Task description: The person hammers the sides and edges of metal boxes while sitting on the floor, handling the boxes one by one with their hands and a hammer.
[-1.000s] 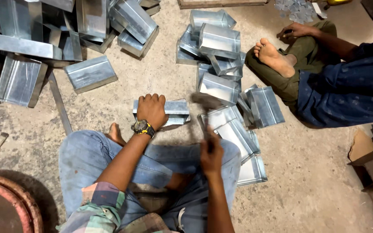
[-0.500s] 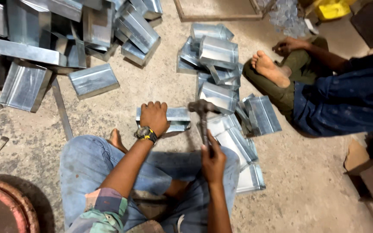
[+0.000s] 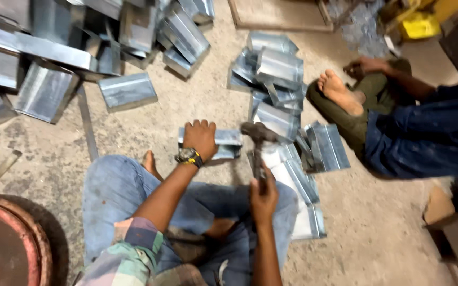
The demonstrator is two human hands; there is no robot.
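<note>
Dusty concrete floor [image 3: 149, 132] carries everything, and the person sits on it with blue-jeaned legs folded. Nearest, the right hand [image 3: 263, 198] is clenched around the handle of a dark-headed hammer [image 3: 258, 132], whose handle rises from the fist so the head stands just past the right end of a small folded galvanised sheet-metal piece [image 3: 223, 143]; whether head and metal touch is blurred. The left hand [image 3: 200, 137], with a black and yellow wristwatch [image 3: 188, 156] on its wrist, lies palm down with fingers spread, pressing on the left part of that piece and grasping nothing. So the piece lies flat on the floor just ahead of the knees, under the left hand and left of the right-hand grip, apart from the right fist. Just right of the hammer, more folded metal pieces [image 3: 298, 175] lie overlapping. At the lower left corner sits a rusty red round drum rim [image 3: 6, 243]. Further right, a second person in dark blue sits with a bare foot [image 3: 340, 92] beside another pile of pieces. Far left, a big heap of bent metal sheets [image 3: 43, 58] covers the floor
</note>
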